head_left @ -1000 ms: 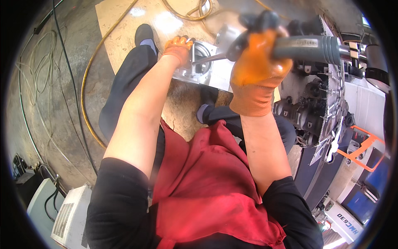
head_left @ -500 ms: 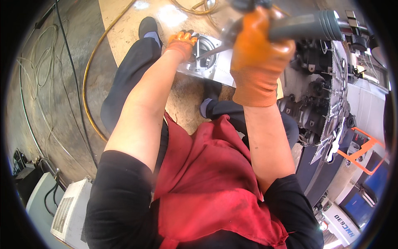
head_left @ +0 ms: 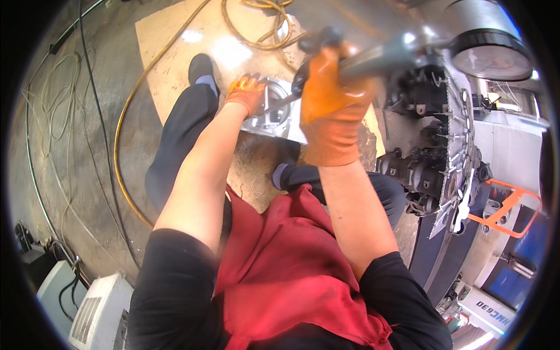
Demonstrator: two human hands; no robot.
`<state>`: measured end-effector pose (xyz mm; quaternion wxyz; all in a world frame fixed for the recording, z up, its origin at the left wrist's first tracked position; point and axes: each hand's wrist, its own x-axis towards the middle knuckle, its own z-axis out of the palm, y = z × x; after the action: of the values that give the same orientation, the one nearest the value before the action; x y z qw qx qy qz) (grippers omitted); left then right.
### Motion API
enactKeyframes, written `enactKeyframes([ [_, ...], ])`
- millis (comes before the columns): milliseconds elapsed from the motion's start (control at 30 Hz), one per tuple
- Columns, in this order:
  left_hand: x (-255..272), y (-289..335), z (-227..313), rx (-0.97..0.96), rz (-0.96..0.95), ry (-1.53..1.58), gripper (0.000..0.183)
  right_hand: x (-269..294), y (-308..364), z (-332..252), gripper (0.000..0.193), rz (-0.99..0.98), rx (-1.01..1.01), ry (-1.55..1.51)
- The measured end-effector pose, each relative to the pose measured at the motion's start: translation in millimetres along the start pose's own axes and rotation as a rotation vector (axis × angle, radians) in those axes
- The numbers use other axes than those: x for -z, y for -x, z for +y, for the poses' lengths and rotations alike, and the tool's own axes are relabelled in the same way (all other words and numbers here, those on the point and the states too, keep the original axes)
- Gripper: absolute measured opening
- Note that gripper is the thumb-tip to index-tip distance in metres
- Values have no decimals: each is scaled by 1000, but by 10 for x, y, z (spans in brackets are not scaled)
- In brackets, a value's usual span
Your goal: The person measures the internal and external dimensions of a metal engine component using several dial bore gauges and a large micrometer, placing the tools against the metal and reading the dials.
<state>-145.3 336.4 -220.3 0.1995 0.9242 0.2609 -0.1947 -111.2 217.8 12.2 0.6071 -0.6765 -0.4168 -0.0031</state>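
At my far left a yellow hose (head_left: 119, 151) curves over the concrete floor (head_left: 70, 163) past loose cables (head_left: 41, 116). Next comes my left hand (head_left: 247, 93), in an orange glove, fingers curled down and pressed on the near-left edge of the metal housing (head_left: 274, 114), which sits low on a board (head_left: 175, 46) just ahead of my feet. I cannot tell whether those fingers hook under the rim or only bear on top.

To the right, my right hand (head_left: 329, 99) is wrapped tight around the grey grinder (head_left: 379, 55). The tool's body runs up and to the right from my fist; its thin shaft (head_left: 283, 103) points the other way, down and left, into the round bore of the housing. So the housing lies below and left of my right grip, and my left hand is the nearer one, touching it.

Further right stands a dark machine (head_left: 431, 146) with bolted parts, then an orange frame (head_left: 507, 210).
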Motion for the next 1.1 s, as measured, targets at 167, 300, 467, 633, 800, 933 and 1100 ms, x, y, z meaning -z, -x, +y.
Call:
enactKeyframes([
  [167,-455,-218,-182,-76,318,-1,39,-84,5,67,15,52,-190,-36],
  [300,-394,-161,-116,-84,298,-81,40,-69,-29,7,9,66,-150,-72],
  [467,-614,-339,-218,-90,322,-175,39,-81,17,-9,12,77,-112,-44],
  [633,-621,-366,-231,-63,244,-198,36,-103,14,12,12,102,-90,-9],
  [800,-572,-311,-205,-67,241,-207,34,-135,-8,16,12,88,-106,-5],
  [933,-528,-281,-167,-72,234,-214,33,-151,-16,66,12,113,-78,-5],
  [1100,-452,-232,-132,-71,228,-226,32,-105,8,12,13,99,-91,-2],
])
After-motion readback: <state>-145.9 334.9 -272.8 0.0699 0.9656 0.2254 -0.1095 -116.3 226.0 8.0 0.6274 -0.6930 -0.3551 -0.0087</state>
